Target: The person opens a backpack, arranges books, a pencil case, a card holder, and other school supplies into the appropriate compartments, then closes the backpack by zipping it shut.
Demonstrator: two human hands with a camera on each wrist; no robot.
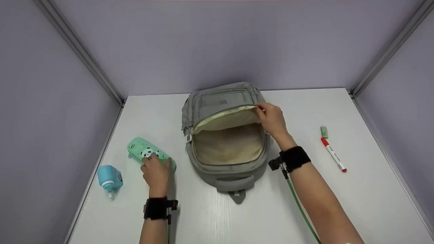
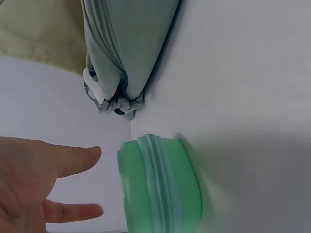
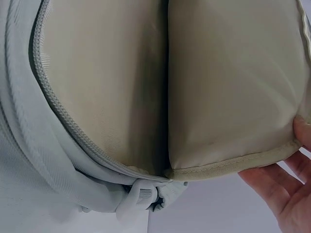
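A grey backpack point(image 1: 225, 98) lies flat on the white table point(image 1: 356, 203), its main compartment unzipped and showing beige lining point(image 1: 229, 145). My right hand point(image 1: 263, 110) pinches the edge of the raised flap point(image 3: 233, 162) and holds it up. In the right wrist view the thumb and fingers of the right hand point(image 3: 291, 158) sit at the flap's trimmed rim. A mint-green pencil case point(image 1: 145, 152) with a panda print lies left of the bag. My left hand point(image 1: 154, 160) reaches over its near end. The left wrist view shows the left hand point(image 2: 98, 182) with straight fingers just beside the case point(image 2: 160, 187).
A light-blue small gadget point(image 1: 110, 178) stands near the table's left edge. On the right lie a red-capped white marker point(image 1: 334, 155) and a small green eraser point(image 1: 324, 131). Lilac partition walls close in the back and both sides. The bag's zipper pull point(image 2: 99, 92) hangs close to the case.
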